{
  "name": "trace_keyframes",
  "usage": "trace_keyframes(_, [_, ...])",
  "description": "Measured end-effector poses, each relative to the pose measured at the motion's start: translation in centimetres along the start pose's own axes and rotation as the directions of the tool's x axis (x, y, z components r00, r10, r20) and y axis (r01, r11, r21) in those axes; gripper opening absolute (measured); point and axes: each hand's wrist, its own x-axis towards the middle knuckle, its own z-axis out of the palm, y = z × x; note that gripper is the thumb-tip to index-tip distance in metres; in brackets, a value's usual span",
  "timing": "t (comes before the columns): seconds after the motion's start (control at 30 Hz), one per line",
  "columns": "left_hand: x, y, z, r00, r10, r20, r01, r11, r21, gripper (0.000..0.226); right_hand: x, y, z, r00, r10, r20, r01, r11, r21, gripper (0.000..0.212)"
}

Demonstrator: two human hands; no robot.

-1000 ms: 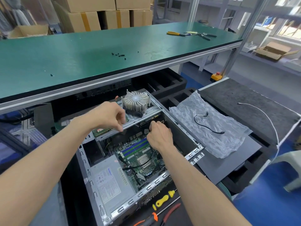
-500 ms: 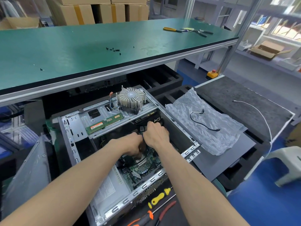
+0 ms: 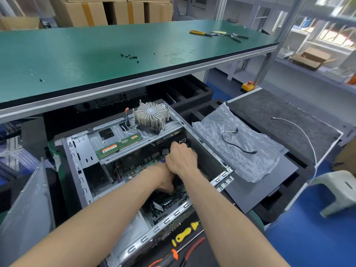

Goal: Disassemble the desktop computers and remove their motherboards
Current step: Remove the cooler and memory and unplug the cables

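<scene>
Beneath the green workbench [image 3: 96, 54]: one desktop case [image 3: 81, 151], side open, lying on black foam. Motherboard [image 3: 142, 166] seated on the case floor, partly hidden by both forearms. Heatsink [image 3: 150, 117] and memory stick [image 3: 119, 145], loose, resting on the drive shelf. Yellow screwdriver [image 3: 184, 235] just beside the case's near rail. Right hand [image 3: 182, 158]: fingers curled down at the far board edge; object gripped cannot be told. Left hand [image 3: 166, 180]: tucked under the right wrist, fingers hidden, state not determinable. Risk: pulling while a connector remains latched could strain the board; sheet-metal edges may cut skin.
</scene>
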Motion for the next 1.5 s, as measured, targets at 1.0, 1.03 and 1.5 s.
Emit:
trace_keyframes(1.0, [-0.1,0.1,0.1,0.965,0.223,-0.140,-0.204,0.969,0.140,0.086,-0.1,0.0,-0.4,0.996,0.084,0.005,-0.084,0.996,0.033,0.020])
trace_keyframes(1.03, [-0.2,0.1,0.0,0.963,0.229,-0.143,-0.210,0.968,0.140,0.084,-0.1,0.0,-0.4,0.996,0.085,0.004,-0.085,0.996,0.034,0.020])
trace_keyframes(1.5, [-1.4,-3.0,-0.8,0.973,0.046,-0.225,-0.110,0.954,-0.280,0.027,0.0,0.1,-0.5,0.993,0.117,-0.002,-0.116,0.987,0.115,0.009])
